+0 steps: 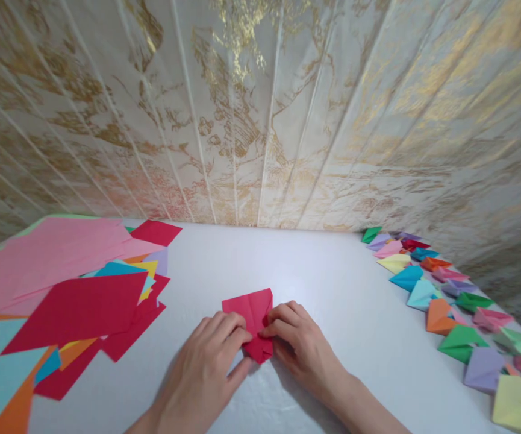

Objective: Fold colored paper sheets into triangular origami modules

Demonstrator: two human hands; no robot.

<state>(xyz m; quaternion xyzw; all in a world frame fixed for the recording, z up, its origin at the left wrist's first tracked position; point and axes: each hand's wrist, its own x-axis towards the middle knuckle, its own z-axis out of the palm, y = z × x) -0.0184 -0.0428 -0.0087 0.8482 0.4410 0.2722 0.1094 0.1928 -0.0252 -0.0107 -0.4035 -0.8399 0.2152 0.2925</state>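
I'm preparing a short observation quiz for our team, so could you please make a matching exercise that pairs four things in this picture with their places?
Things:
1. Creased red paper
2. Loose flat sheets
3. Small folded pieces
4. Gold-patterned backdrop

Places:
A. Along the right side of the table
B. Beyond the table's far edge
C. Between the left hand and the right hand
D. Overlapping on the left side of the table

Pairs: 1-C, 2-D, 3-A, 4-B
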